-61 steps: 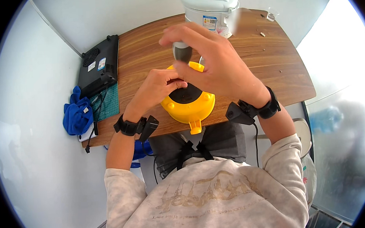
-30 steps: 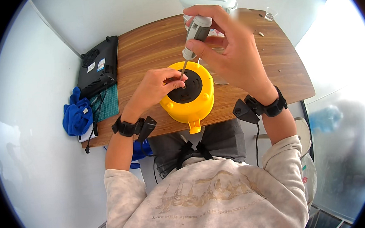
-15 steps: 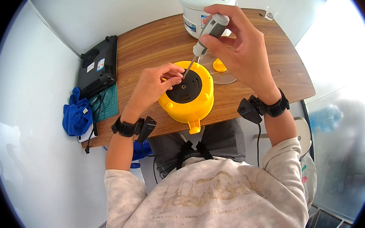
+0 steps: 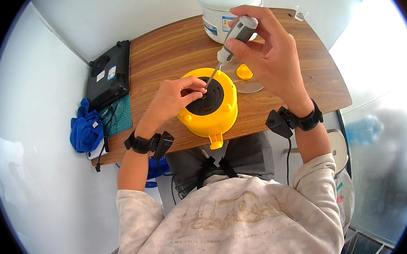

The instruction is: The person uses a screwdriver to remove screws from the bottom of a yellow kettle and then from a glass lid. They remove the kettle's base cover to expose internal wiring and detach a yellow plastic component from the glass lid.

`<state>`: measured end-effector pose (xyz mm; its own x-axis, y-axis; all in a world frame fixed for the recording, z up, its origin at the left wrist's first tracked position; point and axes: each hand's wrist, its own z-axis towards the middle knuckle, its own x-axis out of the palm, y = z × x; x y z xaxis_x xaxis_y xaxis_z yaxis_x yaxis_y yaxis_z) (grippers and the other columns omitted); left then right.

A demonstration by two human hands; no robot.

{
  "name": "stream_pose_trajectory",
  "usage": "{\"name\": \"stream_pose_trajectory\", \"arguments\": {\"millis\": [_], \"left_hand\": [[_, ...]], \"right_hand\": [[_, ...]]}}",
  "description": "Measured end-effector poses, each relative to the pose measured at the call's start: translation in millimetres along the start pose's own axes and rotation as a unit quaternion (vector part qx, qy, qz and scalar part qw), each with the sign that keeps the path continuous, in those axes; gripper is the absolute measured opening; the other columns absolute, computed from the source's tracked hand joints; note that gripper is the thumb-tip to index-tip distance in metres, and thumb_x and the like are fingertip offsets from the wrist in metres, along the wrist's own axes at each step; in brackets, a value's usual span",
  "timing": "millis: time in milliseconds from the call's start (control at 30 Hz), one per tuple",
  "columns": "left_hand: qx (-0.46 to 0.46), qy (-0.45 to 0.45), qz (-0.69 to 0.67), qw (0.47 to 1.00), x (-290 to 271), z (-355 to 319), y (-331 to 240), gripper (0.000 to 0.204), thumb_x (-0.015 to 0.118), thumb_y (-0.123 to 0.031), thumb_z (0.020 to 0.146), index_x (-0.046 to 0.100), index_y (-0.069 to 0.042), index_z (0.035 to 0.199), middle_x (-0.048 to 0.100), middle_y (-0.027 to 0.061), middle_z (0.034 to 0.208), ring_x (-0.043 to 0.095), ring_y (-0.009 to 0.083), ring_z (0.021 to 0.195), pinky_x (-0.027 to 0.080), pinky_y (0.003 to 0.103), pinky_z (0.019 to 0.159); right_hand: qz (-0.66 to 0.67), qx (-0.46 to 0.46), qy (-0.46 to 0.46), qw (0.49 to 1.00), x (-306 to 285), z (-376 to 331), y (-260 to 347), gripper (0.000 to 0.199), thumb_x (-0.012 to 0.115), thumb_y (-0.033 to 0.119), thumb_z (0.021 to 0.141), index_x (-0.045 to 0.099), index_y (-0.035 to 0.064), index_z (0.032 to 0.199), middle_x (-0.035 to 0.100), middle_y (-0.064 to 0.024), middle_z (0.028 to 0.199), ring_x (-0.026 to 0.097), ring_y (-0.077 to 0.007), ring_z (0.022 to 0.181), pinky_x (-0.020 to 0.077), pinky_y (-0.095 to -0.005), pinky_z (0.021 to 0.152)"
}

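Screwdriver (image 4: 232, 46) has swung up and tilted since a moment ago, its tip now down on the black base of the yellow pot (image 4: 209, 103), so the screw work looks under way. Right hand (image 4: 269, 58) grips the handle; left hand (image 4: 171, 101) pinches at the tip. Pot sits near the tabletop's (image 4: 171, 50) front edge, with open wood leftward and a cooker (image 4: 226, 4) close behind.

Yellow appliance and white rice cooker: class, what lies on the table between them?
In the head view, a small yellow knob on a clear round lid lies between the yellow appliance and the rice cooker.
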<state>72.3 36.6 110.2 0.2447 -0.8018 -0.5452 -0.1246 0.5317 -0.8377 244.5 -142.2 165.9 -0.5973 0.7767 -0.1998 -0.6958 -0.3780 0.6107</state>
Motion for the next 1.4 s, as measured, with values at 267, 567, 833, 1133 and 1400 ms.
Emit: {"name": "stream_pose_trajectory", "arguments": {"millis": [267,567,833,1133,1400], "left_hand": [[0.009,-0.002,0.095,0.995,4,0,-5,0.026,0.069,-0.005,0.093,0.071,-0.006,0.119,0.075,0.0083,0.105,0.071,0.0191,0.092,0.057,0.03,0.089],[0.16,-0.047,0.223,0.96,5,5,12,0.014,0.069,-0.004,0.09,0.073,-0.004,0.103,0.071,0.0109,0.094,0.067,0.0252,0.088,0.056,0.031,0.079],[0.09,-0.055,0.164,0.981,6,2,5,0.011,0.069,-0.003,0.089,0.071,-0.004,0.1,0.071,0.0116,0.095,0.069,0.0243,0.085,0.056,0.031,0.08],[0.043,-0.046,0.101,0.993,3,0,5,0.023,0.067,-0.001,0.093,0.074,-0.008,0.114,0.07,0.009,0.094,0.07,0.0199,0.088,0.056,0.026,0.086],[0.089,-0.046,-0.033,0.994,-6,-1,21,0.023,0.058,-0.003,0.1,0.074,-0.007,0.117,0.066,0.0048,0.1,0.064,0.0136,0.089,0.054,0.025,0.088]], "right_hand": [[0.005,0.003,-0.01,1.0,-4,-1,-1,0.042,0.077,0.008,0.085,0.062,0.0097,0.125,0.07,-0.0114,0.104,0.07,-0.0212,0.097,0.0623,-0.0348,0.085],[0.002,0.019,-0.016,1.0,-11,-4,-5,0.043,0.077,0.009,0.086,0.061,0.0093,0.126,0.07,-0.0122,0.102,0.069,-0.0199,0.098,0.0612,-0.0346,0.087],[-0.01,0.029,-0.01,0.999,-18,-10,-11,0.043,0.077,0.01,0.087,0.061,0.0096,0.126,0.07,-0.0128,0.104,0.07,-0.0219,0.099,0.0609,-0.0352,0.088],[-0.017,0.033,-0.007,0.999,-19,-11,-12,0.043,0.076,0.01,0.087,0.06,0.0094,0.127,0.07,-0.0128,0.105,0.07,-0.0225,0.102,0.0612,-0.0356,0.087],[0.004,0.046,-0.007,0.999,-18,-11,-11,0.043,0.076,0.009,0.087,0.059,0.0088,0.127,0.07,-0.0128,0.107,0.07,-0.0222,0.103,0.0614,-0.0354,0.088]]}}
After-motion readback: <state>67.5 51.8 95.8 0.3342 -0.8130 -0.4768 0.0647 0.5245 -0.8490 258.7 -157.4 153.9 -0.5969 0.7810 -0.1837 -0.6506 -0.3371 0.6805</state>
